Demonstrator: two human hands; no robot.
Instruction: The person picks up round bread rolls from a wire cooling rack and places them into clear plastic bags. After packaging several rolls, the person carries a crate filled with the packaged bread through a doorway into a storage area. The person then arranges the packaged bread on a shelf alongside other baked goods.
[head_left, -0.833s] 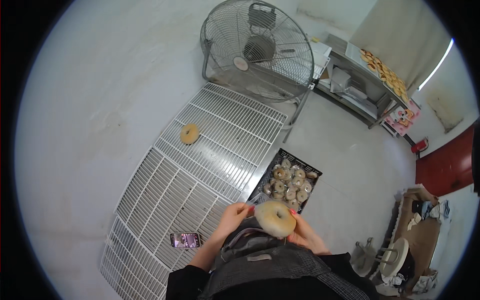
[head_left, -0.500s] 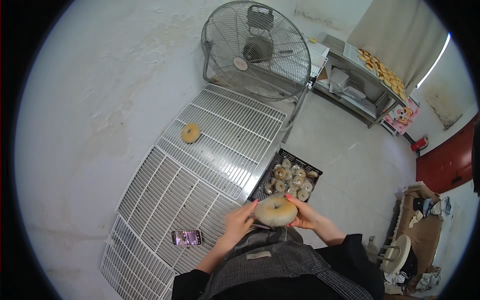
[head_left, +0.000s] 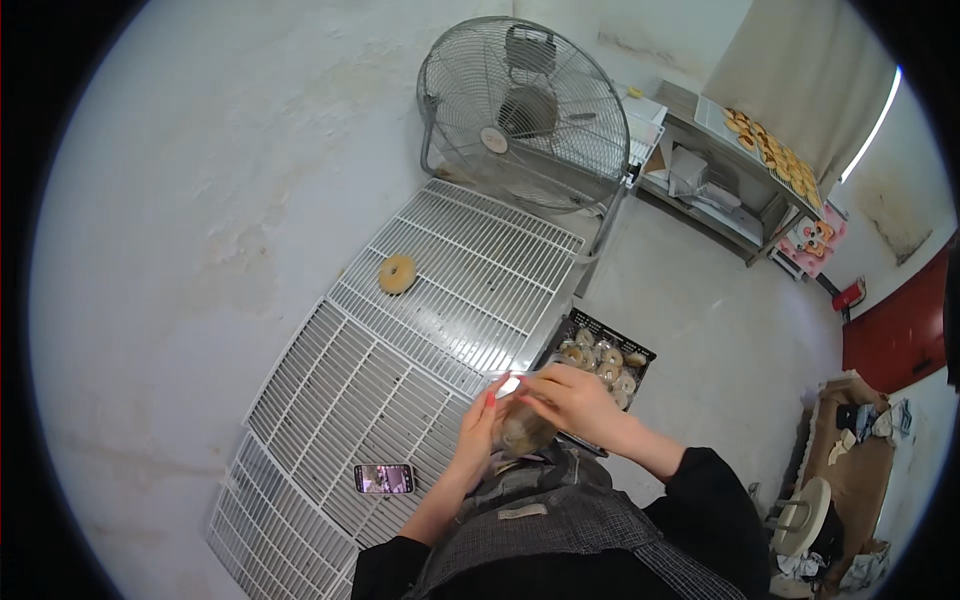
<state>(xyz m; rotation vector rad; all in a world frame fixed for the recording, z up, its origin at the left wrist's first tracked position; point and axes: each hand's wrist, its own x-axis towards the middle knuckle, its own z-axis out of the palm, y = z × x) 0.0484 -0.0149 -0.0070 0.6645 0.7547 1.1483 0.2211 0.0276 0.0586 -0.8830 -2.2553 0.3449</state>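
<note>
In front of my apron I hold a clear plastic bag with a bagel inside, partly hidden behind my fingers. My left hand grips the bag at its left side, thumb up. My right hand is closed on the upper part of the bag from the right. A small bright white patch shows between the fingertips; whether it is glare or a label I cannot make out. Another bagel, unwrapped, lies on the far wire rack.
A phone lies on the near wire rack. Beyond my right hand stands a black crate of bagged bagels. A large fan stands at the far end. Farther right, a tray of pastries rests on a metal table.
The bagel has gone lower, now seen through a clear bag. My right hand has moved from the bagel's right side up and left to the bag's top. The view has shifted slightly.
</note>
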